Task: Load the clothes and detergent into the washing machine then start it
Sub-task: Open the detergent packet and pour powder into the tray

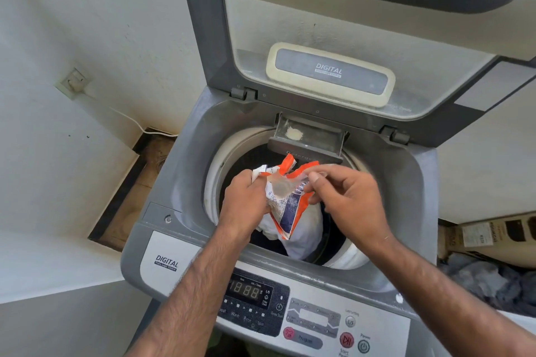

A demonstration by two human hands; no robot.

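Note:
A grey top-loading washing machine (162, 197) stands with its lid (342, 46) raised. Over the open drum both my hands hold an orange, white and blue detergent packet (290, 203). My left hand (246, 203) grips its left side; my right hand (348, 197) pinches its torn top edge. White and dark clothes (307, 238) lie in the drum below. The detergent drawer (307, 136) at the drum's back is pulled out, with a small heap of white powder (294, 133) in it. The control panel (313, 319) shows a lit 18:88 display and a red start button (346, 340).
White walls close in on the left, with a wall socket (74, 80) and a white cable. A gap of bare floor (130, 194) runs beside the machine. To the right sit a cardboard box (487, 235) and a pile of grey-blue clothes (490, 281).

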